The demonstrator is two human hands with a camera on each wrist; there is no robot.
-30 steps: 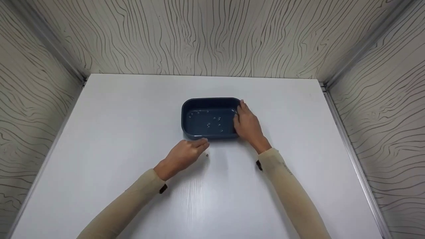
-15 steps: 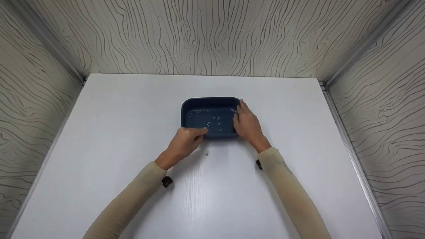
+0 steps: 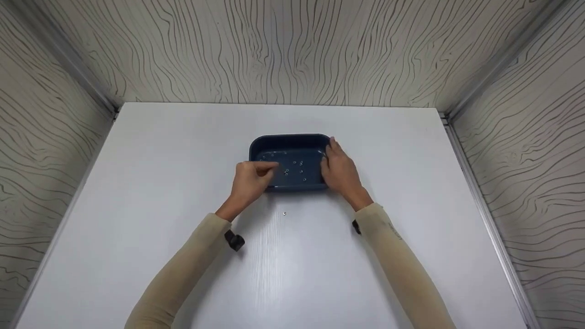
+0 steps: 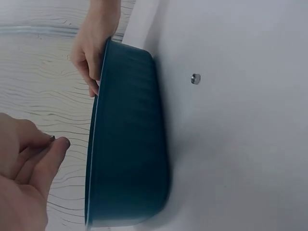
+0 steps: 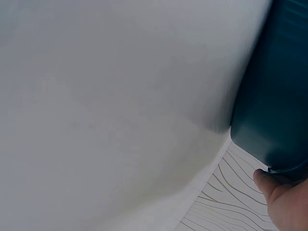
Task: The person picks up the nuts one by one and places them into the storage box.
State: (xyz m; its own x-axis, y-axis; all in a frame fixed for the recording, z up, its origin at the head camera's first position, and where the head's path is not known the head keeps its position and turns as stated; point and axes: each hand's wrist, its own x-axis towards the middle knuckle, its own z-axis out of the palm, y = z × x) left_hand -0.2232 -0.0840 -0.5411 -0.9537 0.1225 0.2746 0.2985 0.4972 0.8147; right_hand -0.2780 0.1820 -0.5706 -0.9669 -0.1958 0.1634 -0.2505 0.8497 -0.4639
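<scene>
A dark blue rectangular tub [image 3: 297, 188] stands on the white table, several small metal nuts [image 3: 301, 172] scattered over its floor. My left hand [image 3: 250, 180] is over the tub's left part, thumb and forefinger tips together. In the left wrist view a tiny dark metal nut [image 4: 52, 138] shows at these fingertips, mostly hidden by them. My right hand [image 3: 340, 171] grips the tub's right rim; the right wrist view shows a digit at the rim's corner. One more nut [image 4: 195, 79] lies on the table in front of the tub.
The white table [image 3: 192, 137] reaches back to a wood-grain patterned wall [image 3: 283, 55], with similar panels on both sides. Metal rails [image 3: 484, 210] run along the side panels. A small black camera [image 3: 235, 240] is strapped at the left wrist.
My left hand has risen from the table in front of the tub, passed over the near rim and moved leftward above the tub. The right hand and the tub stay in place.
</scene>
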